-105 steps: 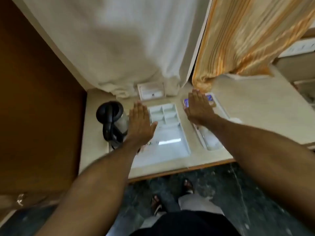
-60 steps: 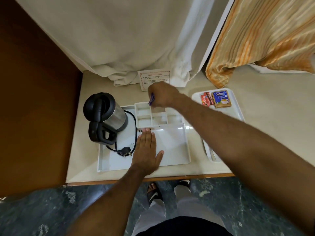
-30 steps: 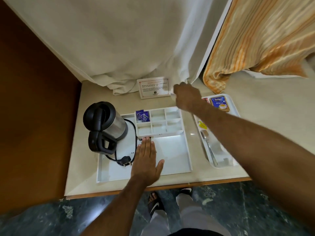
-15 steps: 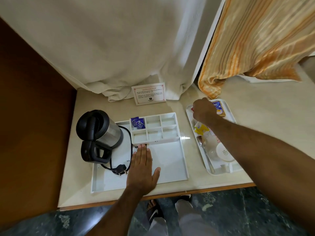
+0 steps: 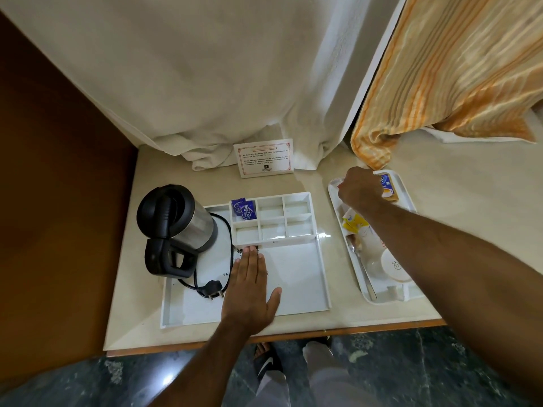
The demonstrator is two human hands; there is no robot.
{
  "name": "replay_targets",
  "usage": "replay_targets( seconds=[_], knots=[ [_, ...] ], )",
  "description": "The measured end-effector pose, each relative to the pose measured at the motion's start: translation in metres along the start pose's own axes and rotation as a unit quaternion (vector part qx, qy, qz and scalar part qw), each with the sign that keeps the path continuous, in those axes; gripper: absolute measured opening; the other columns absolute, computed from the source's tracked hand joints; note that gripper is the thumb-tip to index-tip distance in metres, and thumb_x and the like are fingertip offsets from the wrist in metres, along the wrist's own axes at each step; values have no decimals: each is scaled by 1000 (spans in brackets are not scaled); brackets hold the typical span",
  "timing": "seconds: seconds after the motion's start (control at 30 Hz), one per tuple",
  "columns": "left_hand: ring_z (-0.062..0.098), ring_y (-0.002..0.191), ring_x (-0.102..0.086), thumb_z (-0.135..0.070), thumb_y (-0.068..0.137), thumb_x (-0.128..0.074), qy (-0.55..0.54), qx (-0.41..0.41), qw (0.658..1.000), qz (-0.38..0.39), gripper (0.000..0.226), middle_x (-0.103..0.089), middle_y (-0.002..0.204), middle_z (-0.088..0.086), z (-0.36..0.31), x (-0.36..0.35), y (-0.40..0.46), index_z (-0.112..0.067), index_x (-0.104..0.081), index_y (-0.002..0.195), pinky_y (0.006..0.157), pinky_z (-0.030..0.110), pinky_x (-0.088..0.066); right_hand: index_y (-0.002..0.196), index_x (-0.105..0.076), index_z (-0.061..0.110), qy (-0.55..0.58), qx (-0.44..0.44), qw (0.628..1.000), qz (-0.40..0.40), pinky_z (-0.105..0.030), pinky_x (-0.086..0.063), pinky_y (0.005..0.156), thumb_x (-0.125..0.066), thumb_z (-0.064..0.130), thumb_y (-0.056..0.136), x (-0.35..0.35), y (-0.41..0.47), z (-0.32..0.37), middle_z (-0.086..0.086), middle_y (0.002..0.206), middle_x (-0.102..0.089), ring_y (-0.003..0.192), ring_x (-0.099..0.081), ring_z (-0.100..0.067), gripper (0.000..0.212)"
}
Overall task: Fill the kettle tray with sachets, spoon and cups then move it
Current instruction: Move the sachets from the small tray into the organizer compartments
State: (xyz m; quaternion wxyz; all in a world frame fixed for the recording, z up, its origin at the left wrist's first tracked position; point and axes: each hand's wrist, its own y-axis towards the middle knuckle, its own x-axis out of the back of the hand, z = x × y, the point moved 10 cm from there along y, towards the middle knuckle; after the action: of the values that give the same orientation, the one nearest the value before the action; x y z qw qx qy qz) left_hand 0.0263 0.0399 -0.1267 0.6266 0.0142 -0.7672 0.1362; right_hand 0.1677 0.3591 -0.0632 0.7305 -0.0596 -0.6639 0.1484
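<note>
The white kettle tray (image 5: 321, 277) lies on the counter with a steel and black kettle (image 5: 176, 227) at its left. Blue sachets (image 5: 244, 210) sit in its far left compartment; the other compartments hold nothing. My left hand (image 5: 252, 292) rests flat on the tray floor, fingers together. To the right, a smaller white tray (image 5: 407, 198) holds a blue tea sachet (image 5: 387, 188), yellow sachets (image 5: 354, 223), a spoon (image 5: 363, 271) and upturned cups (image 5: 392, 265). My right hand (image 5: 358, 189) is curled over that tray's far end, beside the tea sachet; what its fingers hold is hidden.
A white printed card (image 5: 264, 158) stands behind the kettle tray. A white curtain (image 5: 205, 83) and an orange striped curtain (image 5: 455, 69) hang down to the counter's back. A brown wooden panel (image 5: 58, 201) closes the left side. The kettle's cord and plug (image 5: 213, 290) lie on the tray.
My right hand dropped blue sachets into the far left compartment, then swung right to the far end of the small tray. My left hand has stayed flat on the kettle tray.
</note>
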Motion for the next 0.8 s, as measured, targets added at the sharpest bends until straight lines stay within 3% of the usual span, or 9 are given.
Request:
replay_targets(
  seconds=[0.2, 0.47, 0.7, 0.8],
  knots=[
    [30, 151, 9, -58, 97, -25, -2, 3, 1000, 2, 84, 3, 164, 20, 1, 1, 1, -2, -3, 155, 122, 47, -5, 129, -48, 2, 23, -10, 999, 20, -43, -48, 96, -63, 19, 88, 4, 3, -1, -19, 133, -55, 123, -54, -36, 47],
    [29, 151, 10, -60, 96, -22, 1, 9, 1000, 7, 84, 5, 164, 18, 3, -1, 0, -3, -1, 155, 121, 46, -5, 125, -55, 3, 21, -16, 1000, 15, -45, -51, 95, -62, 18, 88, 8, -3, -8, -19, 128, -60, 119, -57, -37, 41],
    [30, 151, 8, -59, 96, -23, -6, 2, 1000, -3, 84, 2, 164, 19, -1, 2, 0, -3, -4, 155, 122, 43, 0, 110, -63, 5, 45, 25, 998, 19, -36, -51, 83, -66, 28, 84, 12, 1, -8, -14, 115, -67, 108, -63, -32, 34],
    [30, 151, 8, -59, 96, -23, -11, 6, 1000, -4, 84, 2, 164, 19, -1, 3, 0, -3, -4, 155, 123, 45, -3, 108, -68, 6, 69, 43, 996, 30, -33, -51, 84, -73, 33, 79, 16, 5, -9, -11, 112, -69, 106, -64, -29, 40]
  ],
)
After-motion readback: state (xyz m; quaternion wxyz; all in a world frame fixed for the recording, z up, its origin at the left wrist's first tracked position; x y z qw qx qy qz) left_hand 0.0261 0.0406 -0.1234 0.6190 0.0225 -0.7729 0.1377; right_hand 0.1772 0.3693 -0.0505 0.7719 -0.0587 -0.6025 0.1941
